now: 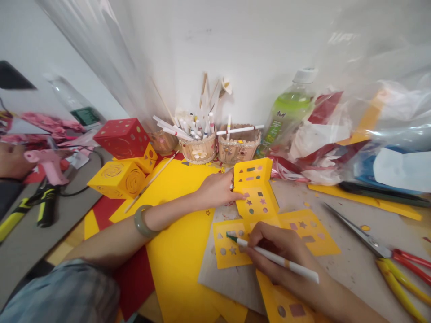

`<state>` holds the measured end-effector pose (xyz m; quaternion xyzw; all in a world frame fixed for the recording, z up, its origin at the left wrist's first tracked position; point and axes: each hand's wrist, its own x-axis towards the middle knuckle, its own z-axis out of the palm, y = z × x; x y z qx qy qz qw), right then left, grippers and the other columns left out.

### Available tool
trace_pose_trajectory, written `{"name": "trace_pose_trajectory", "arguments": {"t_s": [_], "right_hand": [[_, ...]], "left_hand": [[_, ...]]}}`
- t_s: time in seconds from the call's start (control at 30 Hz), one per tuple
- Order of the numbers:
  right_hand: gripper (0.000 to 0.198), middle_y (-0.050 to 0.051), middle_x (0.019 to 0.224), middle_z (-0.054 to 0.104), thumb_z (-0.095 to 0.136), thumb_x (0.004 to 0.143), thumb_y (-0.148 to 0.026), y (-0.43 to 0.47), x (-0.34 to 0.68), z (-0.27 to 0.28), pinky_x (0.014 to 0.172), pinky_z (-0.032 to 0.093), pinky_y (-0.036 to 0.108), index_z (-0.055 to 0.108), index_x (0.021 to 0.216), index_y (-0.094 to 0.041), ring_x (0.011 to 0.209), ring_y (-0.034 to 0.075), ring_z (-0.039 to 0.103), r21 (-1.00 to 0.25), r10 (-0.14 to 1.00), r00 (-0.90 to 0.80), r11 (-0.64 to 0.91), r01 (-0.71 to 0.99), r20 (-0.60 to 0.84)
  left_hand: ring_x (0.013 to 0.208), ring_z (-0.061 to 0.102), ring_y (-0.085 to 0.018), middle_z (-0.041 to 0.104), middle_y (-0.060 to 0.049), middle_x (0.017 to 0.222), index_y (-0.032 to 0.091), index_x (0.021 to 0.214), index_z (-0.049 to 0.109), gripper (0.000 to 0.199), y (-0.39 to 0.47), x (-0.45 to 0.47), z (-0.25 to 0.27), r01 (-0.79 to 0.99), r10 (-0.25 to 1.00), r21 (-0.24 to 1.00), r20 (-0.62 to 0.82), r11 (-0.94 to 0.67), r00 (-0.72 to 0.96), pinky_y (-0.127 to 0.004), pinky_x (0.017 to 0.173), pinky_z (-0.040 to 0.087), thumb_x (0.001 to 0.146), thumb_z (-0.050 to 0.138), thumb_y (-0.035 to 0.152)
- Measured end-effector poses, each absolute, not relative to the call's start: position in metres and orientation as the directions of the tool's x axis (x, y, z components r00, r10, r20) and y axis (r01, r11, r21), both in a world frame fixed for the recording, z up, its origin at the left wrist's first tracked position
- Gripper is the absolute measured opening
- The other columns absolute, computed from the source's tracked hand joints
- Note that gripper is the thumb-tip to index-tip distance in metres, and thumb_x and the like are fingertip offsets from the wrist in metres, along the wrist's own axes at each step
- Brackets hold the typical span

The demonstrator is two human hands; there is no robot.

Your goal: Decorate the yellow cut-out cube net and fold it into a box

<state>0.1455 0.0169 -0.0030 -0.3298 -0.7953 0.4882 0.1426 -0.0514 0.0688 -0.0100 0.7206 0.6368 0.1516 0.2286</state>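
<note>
A flat yellow cross-shaped paper cutout [257,204] lies in front of me, its panels pierced with small stars, circles, triangles and rectangles. My left hand [218,188] pinches the left edge of its raised upper panel, thumb in front and the other fingers partly hidden behind. My right hand [283,251] is closed round a white marker [286,262] held like a pen. The marker's green tip points at a hole in the left panel; whether it touches I cannot tell. A large yellow sheet [182,251] lies under my left forearm.
Decorated baskets [198,150] of markers stand by the wall, near a green drink bottle [286,110]. Open scissors [380,251] lie right. Left are a red box [123,137], a yellow box [116,179], a pink glue gun [50,166] and another person's hand [13,161].
</note>
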Motion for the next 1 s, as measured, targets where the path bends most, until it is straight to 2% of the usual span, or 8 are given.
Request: {"name": "trace_pose_trajectory", "arguments": {"t_s": [1.0], "right_hand": [[0.014,-0.004,0.059,0.049,0.048,0.083,-0.020,0.0194,0.1443,0.0025,0.045,0.033,0.018,0.045,0.069,-0.019,0.050,0.008,0.042,-0.896,0.678,-0.725,0.241,0.374,-0.121]], "left_hand": [[0.086,0.062,-0.029,0.065,-0.004,0.100,0.024,0.120,0.046,0.063,0.0699,-0.0525,-0.0128,0.861,0.986,0.496,-0.049,-0.117,0.162,-0.033,0.066,0.046,0.068,0.059,0.059]]}}
